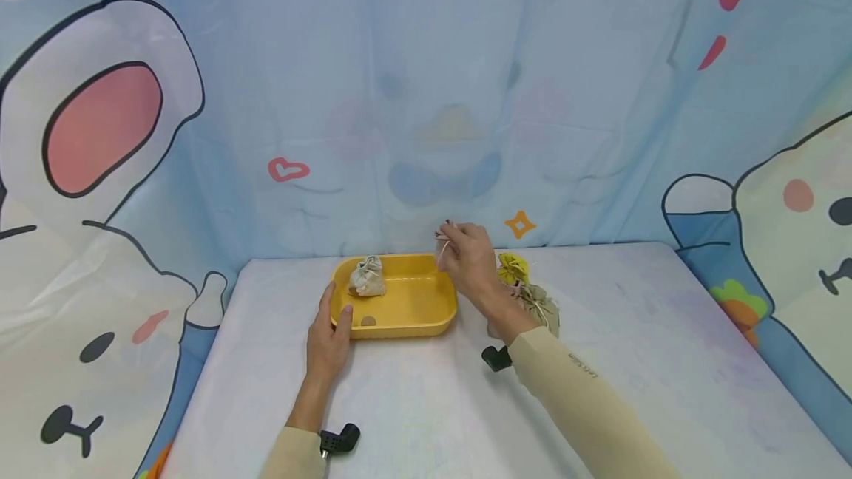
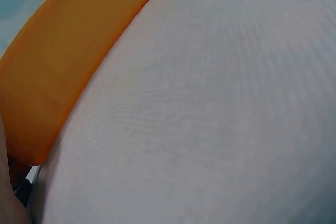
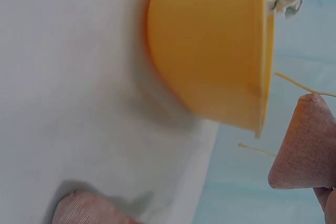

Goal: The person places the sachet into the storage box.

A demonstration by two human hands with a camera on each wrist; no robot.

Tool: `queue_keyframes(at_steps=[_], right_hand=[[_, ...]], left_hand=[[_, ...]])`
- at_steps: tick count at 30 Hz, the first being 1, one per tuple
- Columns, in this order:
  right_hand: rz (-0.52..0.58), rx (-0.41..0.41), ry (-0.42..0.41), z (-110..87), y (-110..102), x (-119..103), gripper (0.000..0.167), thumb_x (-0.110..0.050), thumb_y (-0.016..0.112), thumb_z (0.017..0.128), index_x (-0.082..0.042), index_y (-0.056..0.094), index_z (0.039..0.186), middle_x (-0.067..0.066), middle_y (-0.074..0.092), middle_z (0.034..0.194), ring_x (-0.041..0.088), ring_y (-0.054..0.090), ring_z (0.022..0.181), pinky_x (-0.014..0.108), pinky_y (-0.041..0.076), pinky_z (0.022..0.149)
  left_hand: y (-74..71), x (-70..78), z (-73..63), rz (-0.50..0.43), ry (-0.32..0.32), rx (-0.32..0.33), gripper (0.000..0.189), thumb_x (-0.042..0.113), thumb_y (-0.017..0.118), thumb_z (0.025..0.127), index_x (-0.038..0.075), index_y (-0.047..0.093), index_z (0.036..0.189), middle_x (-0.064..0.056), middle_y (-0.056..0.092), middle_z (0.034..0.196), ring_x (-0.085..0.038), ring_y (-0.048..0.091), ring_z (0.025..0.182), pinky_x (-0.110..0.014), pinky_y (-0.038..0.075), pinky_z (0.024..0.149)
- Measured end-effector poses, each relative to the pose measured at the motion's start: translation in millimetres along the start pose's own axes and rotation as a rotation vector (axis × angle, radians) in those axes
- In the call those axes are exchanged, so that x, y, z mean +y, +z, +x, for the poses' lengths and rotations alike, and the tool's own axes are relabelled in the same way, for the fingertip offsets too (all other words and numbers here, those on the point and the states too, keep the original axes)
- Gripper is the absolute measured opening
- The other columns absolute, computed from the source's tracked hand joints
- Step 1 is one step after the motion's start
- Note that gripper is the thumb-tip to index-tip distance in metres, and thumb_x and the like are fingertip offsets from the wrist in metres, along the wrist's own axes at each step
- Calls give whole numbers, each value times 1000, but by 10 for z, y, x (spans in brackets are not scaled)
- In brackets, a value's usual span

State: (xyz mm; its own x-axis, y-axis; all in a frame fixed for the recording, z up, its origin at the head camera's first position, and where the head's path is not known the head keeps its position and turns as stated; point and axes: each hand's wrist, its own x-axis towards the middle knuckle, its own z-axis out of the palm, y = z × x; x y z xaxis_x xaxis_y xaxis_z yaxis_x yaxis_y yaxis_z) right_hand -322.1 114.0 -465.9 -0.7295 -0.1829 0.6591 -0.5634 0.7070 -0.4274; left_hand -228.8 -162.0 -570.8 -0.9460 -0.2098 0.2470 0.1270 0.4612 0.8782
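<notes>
A yellow plastic tray (image 1: 399,309) stands near the back of the table. My left hand (image 1: 328,338) grips its left end, thumb over the front rim and fingers along the outer side. Inside, at the left, sits an off-white drawstring pouch (image 1: 368,277). Over the tray's right end, my right hand (image 1: 470,257) pinches a small dusty-pink drawstring pouch (image 3: 307,148) by its gathered top; light cords stick out from it. The left wrist view shows mostly the tray's outer wall (image 2: 68,51) and the tabletop, with only a sliver of that hand at the lower left.
Right of the tray lie a yellow-green pouch (image 1: 513,269) and an olive pouch (image 1: 541,307), partly behind the right forearm. A pink ribbed pouch (image 3: 89,211) shows low in the right wrist view. A blue printed curtain (image 1: 433,94) hangs behind the white table (image 1: 413,405).
</notes>
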Motion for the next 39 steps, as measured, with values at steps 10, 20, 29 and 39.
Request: queue_keyframes(at_steps=[10, 20, 29, 39], right_hand=[[25, -13, -70, 6, 62, -190, 36, 1, 61, 96, -3, 72, 130, 19, 69, 117, 38, 63, 110, 49, 58, 92], [38, -70, -64, -38, 195, -343, 32, 0, 62, 97, -6, 75, 125, 14, 70, 116, 32, 63, 108, 44, 59, 89], [50, -154, -37, -111, 325, -572, 30, -3, 68, 96, -11, 76, 123, 10, 72, 116, 28, 64, 107, 39, 61, 86], [12, -211, -36, -209, 509, -781, 27, -6, 72, 91, -15, 77, 115, 3, 72, 107, 19, 64, 96, 32, 60, 81]], left_hand=[[-2, -3, 4, -8, -10, -5, 60, 36, 50, 110, 22, 30, 165, -6, 39, 167, -27, 35, 156, -50, 30, 128], [0, -10, 1, -1, 12, 14, 60, 37, 50, 109, 20, 31, 164, -9, 40, 166, -31, 37, 154, -53, 32, 126], [1, -16, 3, -2, 21, 15, 61, 38, 51, 109, 19, 32, 164, -10, 41, 166, -32, 38, 153, -54, 32, 126], [-2, -11, -5, 14, 22, 22, 61, 38, 52, 109, 19, 33, 164, -11, 44, 164, -34, 41, 151, -54, 33, 125]])
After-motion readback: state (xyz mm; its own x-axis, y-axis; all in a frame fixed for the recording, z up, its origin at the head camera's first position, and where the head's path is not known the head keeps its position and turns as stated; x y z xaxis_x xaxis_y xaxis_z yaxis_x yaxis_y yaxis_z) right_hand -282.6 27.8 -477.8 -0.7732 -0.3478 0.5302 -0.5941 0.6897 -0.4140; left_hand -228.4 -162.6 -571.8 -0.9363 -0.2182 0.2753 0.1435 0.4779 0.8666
